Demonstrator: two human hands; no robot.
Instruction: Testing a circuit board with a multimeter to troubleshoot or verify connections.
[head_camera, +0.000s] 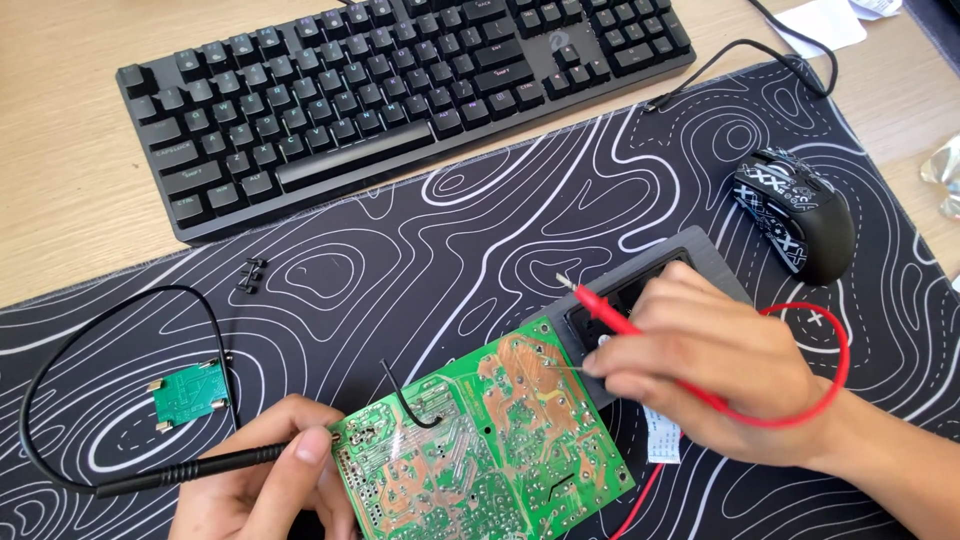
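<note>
A large green circuit board (490, 450) lies solder side up on the black desk mat (480, 230). My left hand (265, 480) grips a black test probe (190, 468) whose tip points at the board's left edge. My right hand (710, 365) holds a red test probe (600, 308) with its red lead (830, 370) looping round the wrist; the fingers rest at the board's right corner. Under that hand sits a dark grey housing (700, 255) with a socket opening.
A small green circuit board (188, 393) with a black cable loop lies at the left. Small black screws (250, 275) sit on the mat. A black keyboard (400, 90) is at the back, a patterned black mouse (795, 210) at the right.
</note>
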